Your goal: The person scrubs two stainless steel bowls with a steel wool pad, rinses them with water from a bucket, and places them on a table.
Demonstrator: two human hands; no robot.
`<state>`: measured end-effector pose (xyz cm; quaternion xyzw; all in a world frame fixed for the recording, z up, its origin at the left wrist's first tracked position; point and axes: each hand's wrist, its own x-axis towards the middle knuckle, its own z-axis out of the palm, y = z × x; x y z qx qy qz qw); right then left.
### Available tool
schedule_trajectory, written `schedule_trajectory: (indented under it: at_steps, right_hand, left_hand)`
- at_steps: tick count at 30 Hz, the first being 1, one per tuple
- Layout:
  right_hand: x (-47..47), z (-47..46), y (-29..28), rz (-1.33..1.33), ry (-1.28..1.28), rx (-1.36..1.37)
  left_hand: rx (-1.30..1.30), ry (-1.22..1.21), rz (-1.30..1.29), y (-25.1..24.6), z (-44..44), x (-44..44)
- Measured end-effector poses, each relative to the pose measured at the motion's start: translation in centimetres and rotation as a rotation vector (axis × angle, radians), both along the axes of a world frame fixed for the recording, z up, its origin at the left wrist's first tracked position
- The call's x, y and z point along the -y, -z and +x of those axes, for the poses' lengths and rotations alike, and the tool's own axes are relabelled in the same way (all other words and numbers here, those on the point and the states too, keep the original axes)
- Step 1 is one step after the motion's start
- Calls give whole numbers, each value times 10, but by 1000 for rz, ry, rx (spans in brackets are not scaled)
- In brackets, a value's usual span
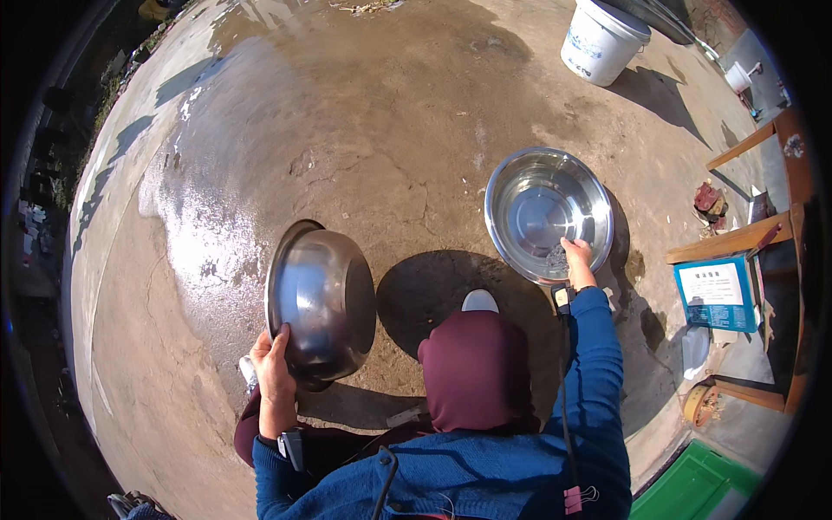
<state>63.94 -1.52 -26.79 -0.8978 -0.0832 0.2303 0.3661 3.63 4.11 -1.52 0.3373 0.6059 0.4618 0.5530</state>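
Observation:
My left hand (pixel 273 361) grips the rim of a stainless steel basin (pixel 325 299), which is tipped on its side so its outer wall and flat bottom face right. Over to the right, a second stainless steel basin (pixel 530 218) stands upright on the concrete, with what looks like clear water inside. Reaching over its near rim, my right hand (pixel 577 257) has its fingers closed on a grey steel wool scrubber (pixel 557 256), low against the inner wall. Part of the scrubber is hidden behind the fingers.
Wet concrete ground (pixel 390 130) spreads ahead, shining at left. A lidded white plastic bucket (pixel 601 45) stands at the far right. Along the right side are a wooden frame (pixel 728 240), a blue box bearing writing (pixel 715 292), a tape roll (pixel 699 404) and a green panel (pixel 695 484).

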Motion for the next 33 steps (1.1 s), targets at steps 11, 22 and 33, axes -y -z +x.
schedule_trajectory:
  at_steps: [11, 22, 33]
  right_hand:
    - [-37, -42, 32, -38, -108, -590]
    - [-171, -266, -301, 412, -1825, -777]
    - [-155, -481, -328, 490, -2184, -28]
  left_hand:
    - [89, 167, -76, -31, 35, -28]
    - [636, 75, -95, -25, 15, -38]
    - [950, 102, -22, -42, -36, -1]
